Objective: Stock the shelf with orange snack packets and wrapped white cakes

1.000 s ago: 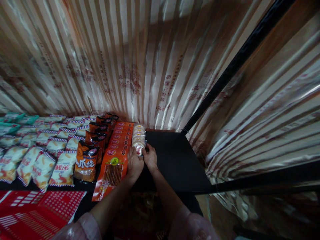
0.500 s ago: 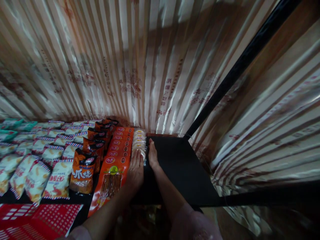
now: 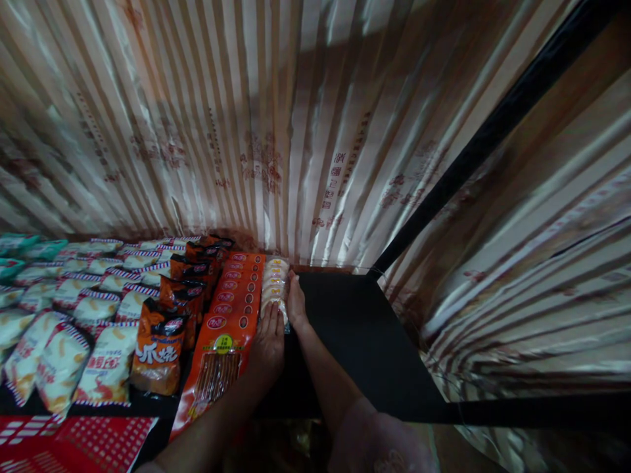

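Note:
A row of small white snack packets (image 3: 275, 281) in clear wrap lies on the black shelf (image 3: 365, 341). My left hand (image 3: 269, 341) presses on the near end of the row, its fingers stretched out flat. Along the row's right side my right hand (image 3: 296, 303) stands on edge, fingers straight and touching the packets. Neither hand is closed round anything. Directly left of the row lie overlapping orange packs of brown snack sticks (image 3: 221, 341), partly covered by my left forearm.
Orange-and-black snack bags (image 3: 158, 351) stand in a line farther left, beside many white snack bags (image 3: 106, 368) and teal bags (image 3: 44, 249). A red plastic basket (image 3: 93, 440) is at the lower left. A black post (image 3: 468, 164) slants up before the printed plastic sheeting (image 3: 266, 118).
My right hand has moved left against the packets, closing the small gap beside them. My left hand stays at their near end. The view has shifted slightly.

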Tool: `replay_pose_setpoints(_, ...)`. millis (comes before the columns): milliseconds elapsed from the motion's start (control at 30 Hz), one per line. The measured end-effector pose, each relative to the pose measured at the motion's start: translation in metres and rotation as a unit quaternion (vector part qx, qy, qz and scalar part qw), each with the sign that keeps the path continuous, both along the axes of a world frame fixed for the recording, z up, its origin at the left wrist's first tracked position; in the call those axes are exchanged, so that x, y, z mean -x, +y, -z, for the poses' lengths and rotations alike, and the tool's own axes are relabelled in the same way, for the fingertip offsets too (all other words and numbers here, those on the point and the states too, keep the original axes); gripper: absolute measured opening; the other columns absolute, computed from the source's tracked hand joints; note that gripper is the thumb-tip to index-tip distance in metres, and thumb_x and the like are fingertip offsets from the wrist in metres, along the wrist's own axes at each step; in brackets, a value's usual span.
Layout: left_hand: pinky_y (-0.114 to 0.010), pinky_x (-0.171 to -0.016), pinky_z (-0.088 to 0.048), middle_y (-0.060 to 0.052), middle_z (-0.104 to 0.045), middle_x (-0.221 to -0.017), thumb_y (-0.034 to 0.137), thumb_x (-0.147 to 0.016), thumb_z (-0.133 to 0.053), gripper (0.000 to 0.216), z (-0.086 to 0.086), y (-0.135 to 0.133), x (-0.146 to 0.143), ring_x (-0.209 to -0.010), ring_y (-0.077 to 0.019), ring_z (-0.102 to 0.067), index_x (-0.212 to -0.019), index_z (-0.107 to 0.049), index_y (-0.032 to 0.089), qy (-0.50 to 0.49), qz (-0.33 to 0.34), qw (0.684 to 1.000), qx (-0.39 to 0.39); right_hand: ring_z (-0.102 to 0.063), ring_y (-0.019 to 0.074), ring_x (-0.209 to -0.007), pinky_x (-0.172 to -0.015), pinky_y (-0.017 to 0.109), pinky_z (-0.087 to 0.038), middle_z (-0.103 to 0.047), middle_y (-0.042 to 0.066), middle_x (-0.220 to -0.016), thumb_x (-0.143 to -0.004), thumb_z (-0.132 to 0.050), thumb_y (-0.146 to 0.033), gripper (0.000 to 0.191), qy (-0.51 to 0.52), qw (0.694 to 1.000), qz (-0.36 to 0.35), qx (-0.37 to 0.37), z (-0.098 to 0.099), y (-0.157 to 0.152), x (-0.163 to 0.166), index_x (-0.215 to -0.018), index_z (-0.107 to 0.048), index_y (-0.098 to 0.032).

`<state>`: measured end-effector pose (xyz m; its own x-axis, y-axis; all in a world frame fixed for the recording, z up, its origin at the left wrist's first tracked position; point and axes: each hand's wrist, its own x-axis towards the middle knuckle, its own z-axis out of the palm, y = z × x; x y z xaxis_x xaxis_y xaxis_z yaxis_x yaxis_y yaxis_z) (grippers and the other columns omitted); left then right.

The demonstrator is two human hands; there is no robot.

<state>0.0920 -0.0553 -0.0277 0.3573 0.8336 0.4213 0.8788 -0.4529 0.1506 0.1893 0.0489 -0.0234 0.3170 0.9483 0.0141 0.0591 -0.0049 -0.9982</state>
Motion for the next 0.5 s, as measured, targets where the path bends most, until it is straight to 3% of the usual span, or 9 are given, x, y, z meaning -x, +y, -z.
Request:
replay_pose_setpoints(300,-0.046,-0.101,-0.034,-0.022,-0.034,-0.136,0.001,-0.073,-0.031,0.055,-0.0009,0.0012,0.0008,-0.132,-0.0281,-0.016,-0.127,-0.037,0.000,0.010,-0.012,0.999,0.029,-0.042,0.0169,-0.120,-0.100,0.033,-0.031,-0.049,0.009,-0.129,-0.084,-0.020,-0.058,0.065,-0.021,1.000,-0.001,-0.017,0.0029,0.0011,0.0051,-0.124,-0.047,-0.015)
replay_pose_setpoints(500,-0.046,-0.102,-0.033,-0.021,-0.034,-0.137,0.001,-0.073,-0.032,0.055,-0.0041,0.0003,0.0031,-0.133,-0.0267,-0.016,-0.128,-0.035,0.001,-0.015,0.000,1.000,0.024,-0.042,0.0145,-0.119,-0.100,0.031,-0.031,-0.048,0.006,-0.129,-0.084,-0.019,-0.055,0.061,-0.045,0.998,0.049,-0.012,0.0015,-0.0028,0.0054,-0.122,-0.047,-0.017)
